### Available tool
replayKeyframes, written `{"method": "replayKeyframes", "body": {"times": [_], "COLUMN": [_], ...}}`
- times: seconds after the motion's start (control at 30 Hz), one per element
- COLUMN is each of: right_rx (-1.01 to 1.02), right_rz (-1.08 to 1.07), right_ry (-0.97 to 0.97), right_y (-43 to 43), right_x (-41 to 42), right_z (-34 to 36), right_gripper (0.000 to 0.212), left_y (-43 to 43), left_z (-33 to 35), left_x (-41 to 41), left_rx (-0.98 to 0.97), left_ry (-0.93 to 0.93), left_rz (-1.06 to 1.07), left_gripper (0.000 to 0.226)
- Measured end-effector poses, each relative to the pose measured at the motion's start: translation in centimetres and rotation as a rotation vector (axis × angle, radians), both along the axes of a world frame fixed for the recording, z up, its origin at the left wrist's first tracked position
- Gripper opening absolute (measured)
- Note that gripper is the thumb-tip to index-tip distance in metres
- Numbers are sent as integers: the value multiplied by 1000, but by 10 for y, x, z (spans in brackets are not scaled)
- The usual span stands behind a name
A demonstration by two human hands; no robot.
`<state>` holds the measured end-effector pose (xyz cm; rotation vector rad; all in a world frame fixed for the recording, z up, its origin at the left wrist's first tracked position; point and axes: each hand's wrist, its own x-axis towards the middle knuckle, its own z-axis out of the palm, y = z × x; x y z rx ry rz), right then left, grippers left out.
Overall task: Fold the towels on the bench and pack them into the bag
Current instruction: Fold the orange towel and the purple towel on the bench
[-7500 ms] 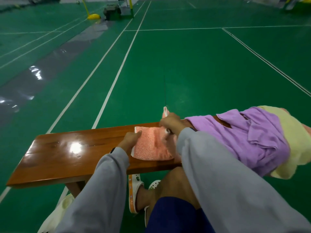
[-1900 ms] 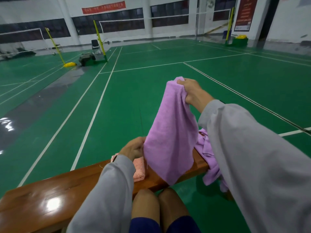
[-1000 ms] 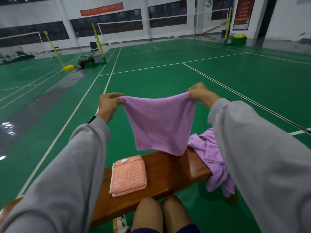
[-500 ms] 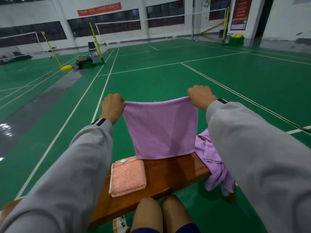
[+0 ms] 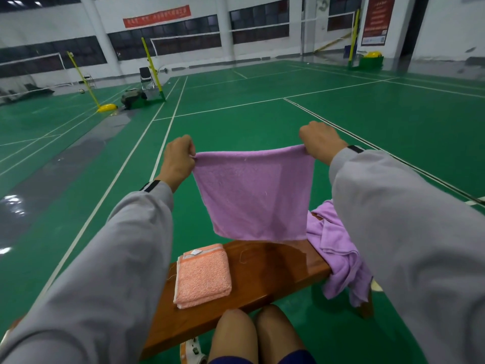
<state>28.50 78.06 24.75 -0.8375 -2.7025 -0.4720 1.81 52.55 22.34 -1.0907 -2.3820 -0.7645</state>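
Left hand, right hand: fingers curled, each pinching a top corner of the purple towel. The towel hangs flat between the two pinches, its lower edge just above the wooden bench. A folded peach towel lies below the left fingers, and crumpled purple cloth lies below the right. Bag not in view.

Step, likely: first fold. Hold the top edge taut and level, lower it onto the bare wood between the peach towel and the pile, and match corners before releasing.
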Motion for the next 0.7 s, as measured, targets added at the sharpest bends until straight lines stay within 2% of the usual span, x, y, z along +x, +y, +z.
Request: {"method": "replayKeyframes", "body": {"times": [0.1,0.27,0.4,0.47,0.57,0.63,0.7], "right_rx": [-22,-40,-169,-370,-866,-1172,-1333], "right_rz": [-1,-30,-106,-160,-173,-174,-110], "right_ry": [25,66,199,367,761,1035,1213], "right_y": [2,5,13,25,44,47,46], "right_x": [2,1,0,-8,-20,-26,-27], "right_z": [-3,-9,-18,-27,-39,-43,-44], "right_gripper": [20,19,15,15,18,15,18], "left_y": [3,10,9,12,22,26,26], "left_z": [-4,-15,-26,-31,-35,-35,-32], "left_x": [-7,-6,-7,-8,-4,-1,4], "left_rx": [-90,-157,-36,116,462,616,683], "left_ry": [13,23,-179,-445,-875,-1000,-1029], "left_rz": [-36,-4,53,2,-69,-141,-203], "left_gripper": [28,18,22,27,25,18,19]}}
